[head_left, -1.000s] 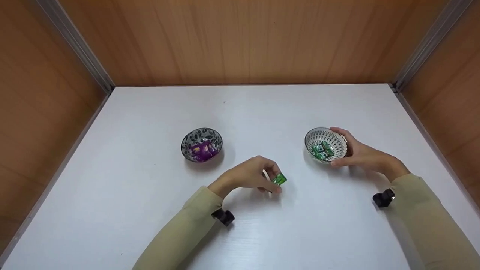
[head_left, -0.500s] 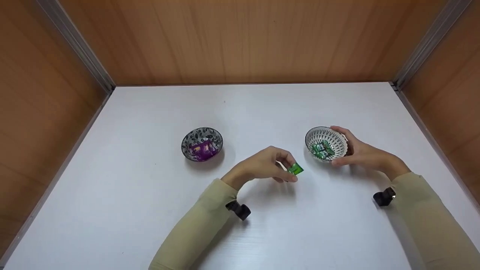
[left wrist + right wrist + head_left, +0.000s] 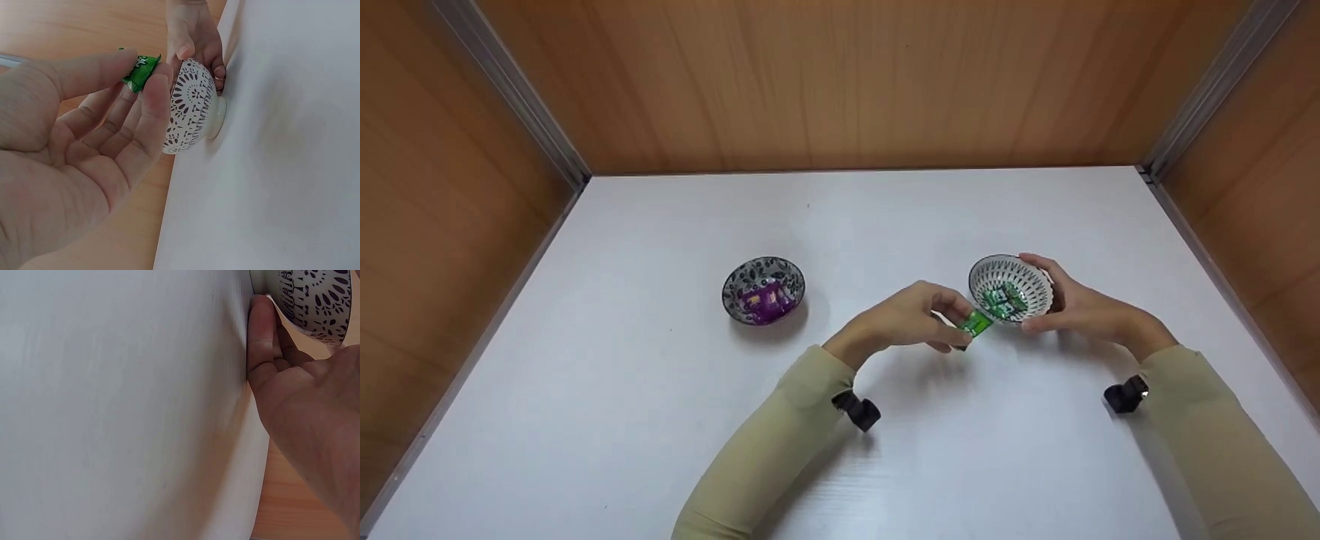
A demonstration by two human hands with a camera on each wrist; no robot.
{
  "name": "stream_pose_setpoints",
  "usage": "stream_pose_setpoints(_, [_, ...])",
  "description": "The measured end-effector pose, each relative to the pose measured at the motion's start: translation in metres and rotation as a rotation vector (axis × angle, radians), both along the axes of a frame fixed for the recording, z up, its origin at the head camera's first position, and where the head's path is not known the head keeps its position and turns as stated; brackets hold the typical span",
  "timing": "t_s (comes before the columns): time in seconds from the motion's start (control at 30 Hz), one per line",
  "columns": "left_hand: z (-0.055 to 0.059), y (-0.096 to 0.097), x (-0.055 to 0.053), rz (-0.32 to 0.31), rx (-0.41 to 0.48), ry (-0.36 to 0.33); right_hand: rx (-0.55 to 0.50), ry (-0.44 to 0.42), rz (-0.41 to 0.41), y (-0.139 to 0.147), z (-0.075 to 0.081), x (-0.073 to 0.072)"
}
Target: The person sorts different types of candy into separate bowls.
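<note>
Between thumb and fingertips my left hand [image 3: 919, 319] pinches a small green-wrapped candy [image 3: 976, 323], held just off the near left rim of a white patterned bowl [image 3: 996, 268]. Several green-wrapped candies [image 3: 1006, 301] lie inside that bowl. My right hand [image 3: 1084, 309] grips the bowl from its right side, thumb at the near side and fingers toward the far side. The left wrist view has the candy [image 3: 140, 74] in front of the bowl's outer wall [image 3: 191, 107]. In the right wrist view, the right fingers lie close by the bowl's base, partly hidden.
To the left stands a second, dark-patterned bowl [image 3: 765, 265] with purple-wrapped candies [image 3: 769, 301] in it. The white table [image 3: 585, 375] is bounded by wood-coloured panels [image 3: 855, 90] at the back and both sides. A black wrist camera [image 3: 856, 410] hangs under the left sleeve.
My left hand has moved right and away from me with the green candy, up to the white patterned bowl. The right hand and both bowls have stayed in place.
</note>
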State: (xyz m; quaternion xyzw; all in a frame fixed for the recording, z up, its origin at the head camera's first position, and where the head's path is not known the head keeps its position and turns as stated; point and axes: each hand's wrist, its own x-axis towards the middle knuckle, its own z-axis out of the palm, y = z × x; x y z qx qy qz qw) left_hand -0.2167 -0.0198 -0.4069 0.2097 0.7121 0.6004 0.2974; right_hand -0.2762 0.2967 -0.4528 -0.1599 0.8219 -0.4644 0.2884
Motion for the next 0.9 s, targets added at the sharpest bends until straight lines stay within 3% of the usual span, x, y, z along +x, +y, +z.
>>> stream_pose_setpoints(0.37, [0.002,0.019,-0.011,0.063,0.055,-0.031,-0.05,-0.017,0.003,-0.001,0.001,0.001])
stream_pose_setpoints(0.7, [-0.001,0.041,-0.015,0.194,0.14,-0.114,-0.042,-0.024,0.008,0.001,-0.001,0.0])
stream_pose_setpoints(0.9, [0.002,0.052,-0.02,0.227,0.128,-0.138,-0.049,-0.023,0.017,0.002,-0.001,-0.001])
